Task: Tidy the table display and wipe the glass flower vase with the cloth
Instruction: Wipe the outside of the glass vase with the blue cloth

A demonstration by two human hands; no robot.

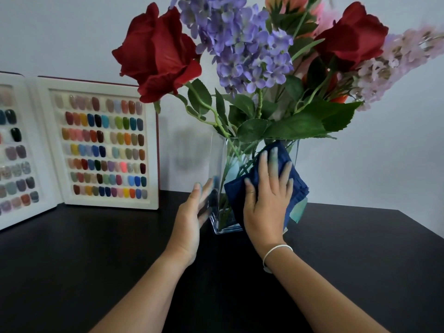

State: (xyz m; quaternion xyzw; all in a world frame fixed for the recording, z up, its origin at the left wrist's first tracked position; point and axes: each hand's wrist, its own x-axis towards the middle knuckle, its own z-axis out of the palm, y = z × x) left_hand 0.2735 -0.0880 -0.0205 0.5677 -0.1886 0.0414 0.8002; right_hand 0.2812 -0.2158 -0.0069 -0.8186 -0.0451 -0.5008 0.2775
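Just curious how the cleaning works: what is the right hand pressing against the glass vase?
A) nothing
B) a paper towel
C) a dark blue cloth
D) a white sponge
C: the right hand lies flat on a dark blue cloth held against the glass vase.

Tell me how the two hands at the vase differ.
The right hand presses a dark blue cloth flat against the clear square glass vase; the left hand touches the vase's side bare. The right wrist wears a white band; the left wears none. Both have straight fingers.
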